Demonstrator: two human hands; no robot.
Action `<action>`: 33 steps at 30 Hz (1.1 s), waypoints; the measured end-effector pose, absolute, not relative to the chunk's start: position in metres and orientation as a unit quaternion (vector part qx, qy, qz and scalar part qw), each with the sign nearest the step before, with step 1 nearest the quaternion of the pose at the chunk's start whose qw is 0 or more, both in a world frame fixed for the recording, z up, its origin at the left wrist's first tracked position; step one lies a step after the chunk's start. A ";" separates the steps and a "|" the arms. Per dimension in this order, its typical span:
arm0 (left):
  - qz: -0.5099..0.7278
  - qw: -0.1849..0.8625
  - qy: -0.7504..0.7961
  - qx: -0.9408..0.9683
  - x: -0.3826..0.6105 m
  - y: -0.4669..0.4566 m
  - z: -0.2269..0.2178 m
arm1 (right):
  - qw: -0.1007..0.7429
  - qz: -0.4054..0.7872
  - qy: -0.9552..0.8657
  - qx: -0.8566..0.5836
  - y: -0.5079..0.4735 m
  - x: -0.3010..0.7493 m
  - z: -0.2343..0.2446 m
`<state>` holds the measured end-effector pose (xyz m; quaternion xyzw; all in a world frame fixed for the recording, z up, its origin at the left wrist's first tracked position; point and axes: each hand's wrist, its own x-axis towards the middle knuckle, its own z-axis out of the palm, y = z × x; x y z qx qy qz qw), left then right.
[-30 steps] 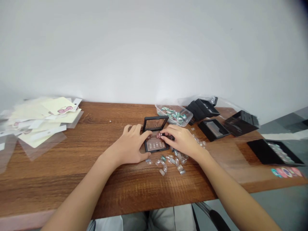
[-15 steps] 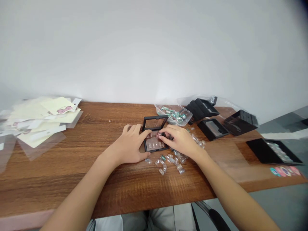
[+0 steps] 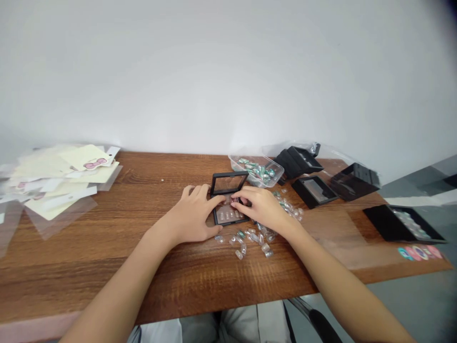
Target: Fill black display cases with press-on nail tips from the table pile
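Note:
A small black case [image 3: 231, 222] with a hinged windowed lid [image 3: 230, 183] lies open on the wooden table. Rows of clear false nails [image 3: 228, 216] sit inside it. My left hand [image 3: 194, 212] spans the case's left side, index finger over the tray and thumb at the near left corner. Its other fingers are spread on the table. Over the tray's right part, my right hand [image 3: 259, 205] is closed in a pinch; a dark bit shows at its fingers, too small to make out. Loose false nails [image 3: 255, 237] lie scattered before and right of the case.
A clear plastic tub [image 3: 255, 169] of wrapped greenish pieces stands behind the case. Several black boxes [image 3: 316, 191] are at the right, one [image 3: 405, 223] holding clear nails. Round stickers [image 3: 419, 252] lie near the right edge. Cards and plastic sleeves [image 3: 67, 176] are piled left.
My right hand's fingertips have moved slightly left and down into the tray, covering more of the dark bit. My left hand and the case have stayed put.

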<state>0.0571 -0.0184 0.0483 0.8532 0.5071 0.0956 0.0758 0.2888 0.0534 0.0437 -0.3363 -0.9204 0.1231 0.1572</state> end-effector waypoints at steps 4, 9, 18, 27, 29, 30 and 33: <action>0.093 0.080 0.509 0.852 0.058 -0.018 0.049 | 0.154 0.129 -0.921 -0.334 0.053 0.286 0.045; 0.090 0.075 0.506 0.854 0.058 -0.018 0.049 | 0.148 0.131 -0.924 -0.329 0.052 0.284 0.045; 0.094 0.073 0.506 0.854 0.057 -0.019 0.048 | 0.157 0.120 -0.918 -0.345 0.054 0.287 0.042; 0.089 0.071 0.507 0.855 0.058 -0.020 0.051 | 0.151 0.138 -0.920 -0.333 0.051 0.283 0.044; 0.087 0.071 0.508 0.854 0.059 -0.021 0.054 | 0.153 0.144 -0.920 -0.330 0.050 0.283 0.045; 0.087 0.070 0.508 0.854 0.059 -0.021 0.055 | 0.156 0.146 -0.920 -0.329 0.050 0.284 0.046; 0.086 0.069 0.509 0.854 0.059 -0.022 0.057 | 0.161 0.148 -0.917 -0.333 0.052 0.289 0.047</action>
